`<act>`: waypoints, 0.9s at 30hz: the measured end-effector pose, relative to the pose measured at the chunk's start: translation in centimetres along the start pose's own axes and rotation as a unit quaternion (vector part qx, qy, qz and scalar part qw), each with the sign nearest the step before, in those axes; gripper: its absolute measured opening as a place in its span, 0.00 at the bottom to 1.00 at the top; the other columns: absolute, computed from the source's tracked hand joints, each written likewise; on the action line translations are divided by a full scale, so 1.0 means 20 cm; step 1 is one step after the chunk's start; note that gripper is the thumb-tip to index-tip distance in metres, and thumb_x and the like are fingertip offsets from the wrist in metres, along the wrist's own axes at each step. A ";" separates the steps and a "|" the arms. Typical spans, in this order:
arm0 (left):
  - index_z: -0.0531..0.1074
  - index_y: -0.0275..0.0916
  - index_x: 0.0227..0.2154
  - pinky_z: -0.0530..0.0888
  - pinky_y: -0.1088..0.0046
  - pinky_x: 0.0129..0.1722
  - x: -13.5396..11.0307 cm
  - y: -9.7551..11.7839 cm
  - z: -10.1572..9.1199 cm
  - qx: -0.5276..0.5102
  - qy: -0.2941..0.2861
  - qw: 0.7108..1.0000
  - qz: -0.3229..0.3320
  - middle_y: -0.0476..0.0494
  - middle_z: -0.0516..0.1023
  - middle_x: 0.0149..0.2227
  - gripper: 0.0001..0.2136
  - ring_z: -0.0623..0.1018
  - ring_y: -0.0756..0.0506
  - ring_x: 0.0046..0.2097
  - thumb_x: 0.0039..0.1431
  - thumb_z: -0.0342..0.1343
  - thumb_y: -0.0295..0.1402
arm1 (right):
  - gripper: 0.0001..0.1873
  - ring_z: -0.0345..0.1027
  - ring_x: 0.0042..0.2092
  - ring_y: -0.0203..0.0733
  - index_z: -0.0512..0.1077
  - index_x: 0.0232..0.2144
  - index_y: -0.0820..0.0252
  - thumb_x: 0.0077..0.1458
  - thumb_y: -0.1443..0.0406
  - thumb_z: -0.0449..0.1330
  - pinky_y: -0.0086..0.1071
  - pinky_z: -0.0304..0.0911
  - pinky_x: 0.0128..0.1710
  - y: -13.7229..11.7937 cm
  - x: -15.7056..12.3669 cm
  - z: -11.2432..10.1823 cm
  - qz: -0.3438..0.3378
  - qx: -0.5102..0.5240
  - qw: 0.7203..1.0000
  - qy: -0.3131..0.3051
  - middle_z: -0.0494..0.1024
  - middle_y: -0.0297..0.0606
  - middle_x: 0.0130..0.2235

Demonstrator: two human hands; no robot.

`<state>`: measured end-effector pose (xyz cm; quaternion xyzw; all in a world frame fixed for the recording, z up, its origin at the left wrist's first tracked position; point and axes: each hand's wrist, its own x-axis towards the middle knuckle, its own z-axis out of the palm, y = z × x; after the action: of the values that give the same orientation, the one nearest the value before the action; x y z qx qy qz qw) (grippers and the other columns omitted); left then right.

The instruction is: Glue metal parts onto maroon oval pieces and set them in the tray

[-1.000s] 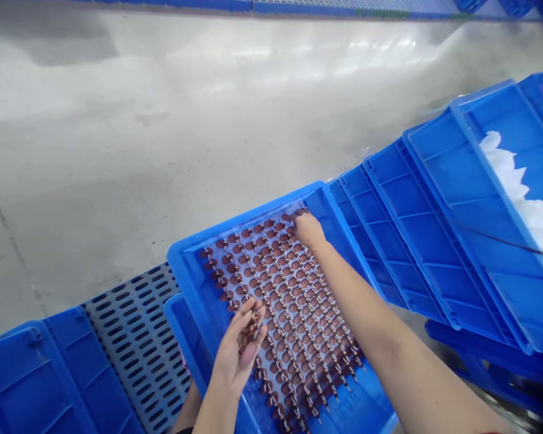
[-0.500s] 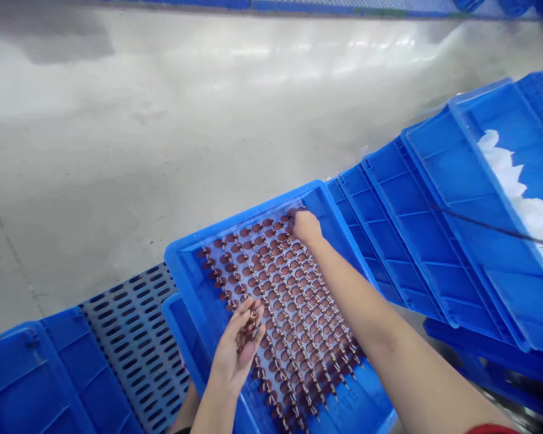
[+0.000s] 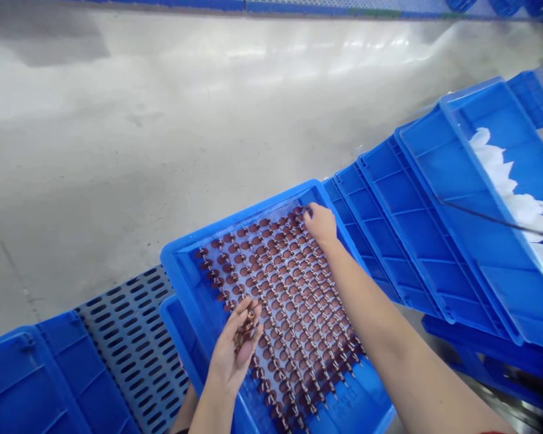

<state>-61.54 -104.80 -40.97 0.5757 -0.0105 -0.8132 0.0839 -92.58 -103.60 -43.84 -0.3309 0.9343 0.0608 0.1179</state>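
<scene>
L hand (image 3: pixel 227 349) cupped round pcs (image 3: pixel 245 331) over bin (image 3: pixel 235 219); R hand (image 3: pixel 321 224), well apart, at rows' (image 3: pixel 284 288) far R corner, grip unclear. Risk: L tilt may spill pcs; R brush may skew rows.

Bright, fairly even light — glossy grey concrete floor (image 3: pixel 185 120) throws streaky white glare near the top, dull shadow patch upper left. White petal-shaped pieces (image 3: pixel 502 175) near blown out. Lower-right corner dark, soft. Small brown oval parts (image 3: pixel 294 295) lack crisp detail — wide-angle stretch toward edges.
</scene>
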 end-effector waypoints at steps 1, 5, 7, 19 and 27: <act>0.73 0.38 0.42 0.78 0.76 0.35 0.00 0.00 0.00 0.000 -0.001 1.000 -0.001 0.40 0.76 0.48 0.13 0.77 0.46 0.47 0.55 0.53 0.22 | 0.15 0.67 0.45 0.43 0.67 0.46 0.62 0.62 0.59 0.52 0.44 0.63 0.46 0.01 0.00 0.00 0.006 0.002 1.000 0.000 0.72 0.40 0.44; 0.73 0.39 0.43 0.78 0.75 0.36 0.01 0.00 -0.01 -0.002 -0.009 1.000 -0.004 0.41 0.75 0.49 0.13 0.76 0.45 0.49 0.56 0.53 0.23 | 0.15 0.68 0.43 0.42 0.69 0.44 0.62 0.61 0.58 0.53 0.42 0.65 0.45 0.00 0.01 0.03 0.027 0.011 0.999 -0.022 0.73 0.39 0.42; 0.73 0.38 0.43 0.78 0.76 0.36 0.01 0.00 -0.02 -0.002 -0.009 1.000 -0.003 0.41 0.75 0.49 0.13 0.75 0.45 0.49 0.55 0.53 0.23 | 0.15 0.69 0.42 0.41 0.69 0.42 0.63 0.61 0.57 0.53 0.41 0.65 0.43 -0.01 0.02 0.07 0.042 0.015 0.998 -0.038 0.73 0.39 0.41; 0.74 0.38 0.42 0.78 0.76 0.33 0.01 0.00 0.00 -0.013 0.004 1.000 -0.001 0.40 0.76 0.48 0.13 0.77 0.46 0.47 0.54 0.54 0.22 | 0.16 0.69 0.44 0.42 0.68 0.46 0.62 0.60 0.58 0.54 0.43 0.65 0.45 -0.05 0.07 0.14 0.060 0.079 0.994 -0.047 0.73 0.40 0.43; 0.74 0.38 0.42 0.78 0.75 0.34 0.00 0.00 -0.01 -0.040 -0.008 0.999 -0.009 0.40 0.77 0.48 0.14 0.77 0.44 0.47 0.53 0.54 0.21 | 0.16 0.68 0.45 0.43 0.68 0.45 0.63 0.60 0.58 0.54 0.45 0.63 0.47 -0.05 0.01 0.05 0.056 0.163 0.985 -0.023 0.73 0.40 0.43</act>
<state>-61.37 -104.85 -41.07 0.5655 0.0267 -0.8183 0.0994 -91.90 -104.33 -44.94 -0.2528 0.9458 -0.0786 0.1879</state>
